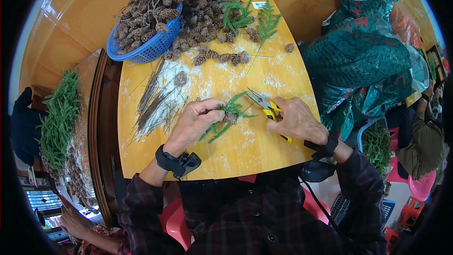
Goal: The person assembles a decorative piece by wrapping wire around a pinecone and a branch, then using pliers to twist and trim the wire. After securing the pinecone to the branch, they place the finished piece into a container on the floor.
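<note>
Over the middle of the table, my left hand (200,118) pinches a green needle sprig (234,106) between thumb and fingertips. A brown pine cone (230,118) sits among the sprig's branches, just by those fingertips; how it is joined to them is hidden. My right hand (299,119) is wrapped round pliers (265,105) with yellow and black handles. Their metal jaws point up and left, slightly parted, close to the sprig's upper tip. Left of my left hand lies a loose bundle of thin dark wires or stems (153,101).
A blue basket (151,53) heaped with pine cones (165,4) stands far left on the yellow table (264,160). More greenery (268,21) lies at the back. Green bags (354,61) crowd the right. Other people's arm (80,224) and sleeve (427,130) show at the sides.
</note>
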### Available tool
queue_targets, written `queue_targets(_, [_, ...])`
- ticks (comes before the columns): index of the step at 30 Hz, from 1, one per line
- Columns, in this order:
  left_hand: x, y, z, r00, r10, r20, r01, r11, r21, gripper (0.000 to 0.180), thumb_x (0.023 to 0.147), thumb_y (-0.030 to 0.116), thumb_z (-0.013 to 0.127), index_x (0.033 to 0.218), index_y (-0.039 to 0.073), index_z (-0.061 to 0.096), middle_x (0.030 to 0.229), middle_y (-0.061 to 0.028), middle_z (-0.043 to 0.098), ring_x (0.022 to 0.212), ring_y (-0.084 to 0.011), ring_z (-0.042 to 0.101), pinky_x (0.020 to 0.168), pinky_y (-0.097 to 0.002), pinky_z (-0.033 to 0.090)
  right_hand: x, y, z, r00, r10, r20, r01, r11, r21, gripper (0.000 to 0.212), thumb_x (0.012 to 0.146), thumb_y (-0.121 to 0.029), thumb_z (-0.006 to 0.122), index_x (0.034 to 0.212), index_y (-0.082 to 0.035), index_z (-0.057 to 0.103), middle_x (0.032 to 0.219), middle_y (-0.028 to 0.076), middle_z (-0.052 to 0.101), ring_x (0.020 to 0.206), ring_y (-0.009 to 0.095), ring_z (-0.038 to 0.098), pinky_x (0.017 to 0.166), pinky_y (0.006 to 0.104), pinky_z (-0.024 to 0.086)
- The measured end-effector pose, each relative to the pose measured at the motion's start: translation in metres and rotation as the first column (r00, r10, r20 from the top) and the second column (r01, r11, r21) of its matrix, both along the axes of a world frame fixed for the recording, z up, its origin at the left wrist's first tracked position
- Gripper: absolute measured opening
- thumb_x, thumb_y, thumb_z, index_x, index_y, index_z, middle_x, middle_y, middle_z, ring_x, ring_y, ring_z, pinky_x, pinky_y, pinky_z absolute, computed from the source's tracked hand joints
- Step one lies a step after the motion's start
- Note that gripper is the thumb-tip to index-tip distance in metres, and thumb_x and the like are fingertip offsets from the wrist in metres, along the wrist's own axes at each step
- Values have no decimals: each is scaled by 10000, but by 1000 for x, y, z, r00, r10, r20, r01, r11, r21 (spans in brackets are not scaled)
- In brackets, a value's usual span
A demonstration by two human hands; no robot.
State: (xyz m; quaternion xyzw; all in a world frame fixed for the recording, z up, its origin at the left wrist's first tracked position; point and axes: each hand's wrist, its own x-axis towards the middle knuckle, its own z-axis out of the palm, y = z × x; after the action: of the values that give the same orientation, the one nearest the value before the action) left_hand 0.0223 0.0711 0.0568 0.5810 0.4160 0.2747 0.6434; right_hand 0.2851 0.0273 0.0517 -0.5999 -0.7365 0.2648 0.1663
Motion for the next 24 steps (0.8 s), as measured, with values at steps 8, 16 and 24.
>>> queue_targets(8, [-5, -2, -5, 999, 29, -46, -29, 1000, 9, 187, 858, 68, 611, 1022, -14, 646, 784, 42, 578, 730, -39, 508, 687, -206, 423, -5, -3, -3, 970, -37, 240, 5, 991, 132, 398, 722, -345, 645, 847, 29, 590, 661, 212, 622, 628, 363, 635, 605, 439, 507])
queue_targets(16, [5, -12, 11, 980, 21, -197, 12, 986, 167, 174, 840, 73, 619, 989, -15, 638, 761, 32, 550, 681, -37, 477, 606, -203, 389, 3, -8, -5, 962, -15, 274, -101, 908, 406, 398, 771, -314, 687, 976, 9, 577, 940, 193, 597, 769, 357, 614, 678, 422, 501])
queue_targets(24, [37, -28, 35, 954, -118, -276, 213, 914, 345, 164, 773, 6, 582, 931, -38, 593, 832, -42, 552, 724, -120, 508, 652, -240, 411, -15, -24, 34, 899, 191, -394, -75, 954, 291, 422, 770, -277, 691, 1049, -5, 529, 945, 181, 591, 759, 358, 612, 669, 421, 484])
